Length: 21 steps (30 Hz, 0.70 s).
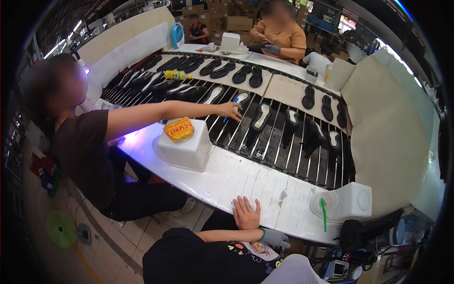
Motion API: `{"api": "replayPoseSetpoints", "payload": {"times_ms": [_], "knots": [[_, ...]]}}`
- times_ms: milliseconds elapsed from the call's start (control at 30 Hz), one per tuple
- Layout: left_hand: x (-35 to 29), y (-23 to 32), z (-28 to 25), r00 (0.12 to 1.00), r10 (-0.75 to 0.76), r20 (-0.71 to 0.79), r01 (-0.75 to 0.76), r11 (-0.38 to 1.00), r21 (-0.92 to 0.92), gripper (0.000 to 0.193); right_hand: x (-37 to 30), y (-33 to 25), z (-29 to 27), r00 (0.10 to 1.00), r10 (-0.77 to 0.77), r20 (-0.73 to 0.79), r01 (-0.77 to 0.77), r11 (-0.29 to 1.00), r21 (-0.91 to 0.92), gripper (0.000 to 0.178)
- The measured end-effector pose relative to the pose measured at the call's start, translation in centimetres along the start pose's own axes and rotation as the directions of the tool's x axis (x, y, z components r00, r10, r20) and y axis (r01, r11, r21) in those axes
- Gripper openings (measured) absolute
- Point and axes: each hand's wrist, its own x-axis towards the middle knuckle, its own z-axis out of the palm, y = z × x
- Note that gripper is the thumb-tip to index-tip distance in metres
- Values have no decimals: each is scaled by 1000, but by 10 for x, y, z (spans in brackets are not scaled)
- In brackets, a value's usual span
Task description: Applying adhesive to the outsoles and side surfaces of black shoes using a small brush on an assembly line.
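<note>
My forearms are crossed at the near edge of the white table. My left hand (275,238), in a grey glove with a green cuff, lies with its fingers stretched to the right and nothing visible in it. Beyond my left forearm, my bare right hand (246,216) rests on the table edge, fingers spread and holding nothing. Farther off, black shoe parts with pale undersides (261,117) lie on a rack of metal rods (282,163). From the left, a co-worker's bare hand (231,110) reaches over the rack to one of them, beside something thin and blue.
An upturned white bin (187,150) carries a yellow-orange wrapped packet (179,129). To the right, a green-handled brush (324,214) stands in a translucent cup beside another white bin (355,202). Black soles (308,97) line the far boards. Someone in orange (291,40) sits opposite.
</note>
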Motion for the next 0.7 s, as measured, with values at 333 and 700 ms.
{"api": "replayPoseSetpoints", "payload": {"times_ms": [333,700], "knots": [[1,-2,-1,994,-97,49,101,992,-77,55,-1,-1,2,997,50,55,-50,999,3,37],[1,-1,0,998,-65,10,65,998,-14,57,-1,0,1,1000,28,10,-28,1000,12,37]]}}
